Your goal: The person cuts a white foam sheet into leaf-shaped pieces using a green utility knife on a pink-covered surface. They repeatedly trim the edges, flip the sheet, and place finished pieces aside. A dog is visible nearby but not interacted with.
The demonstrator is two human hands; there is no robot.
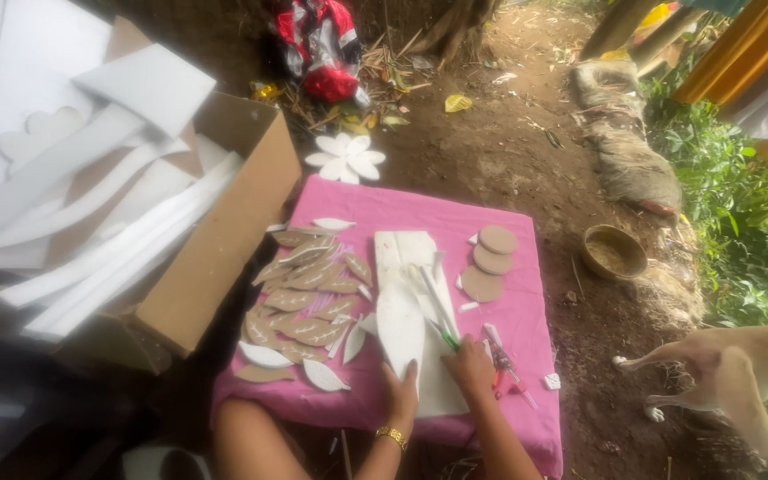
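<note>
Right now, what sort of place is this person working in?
Probably an outdoor yard used as a makeshift craft spot. The ground is bare dirt with leaf litter, green plants grow at the right, a dog stands nearby, and the work lies on a pink cloth.

matt pink cloth [508, 311] under smooth white foam sheet [402, 267]; brown cardboard discs [491, 260], rough cardboard box [224, 249], glossy gold bracelet [392, 435].
</note>
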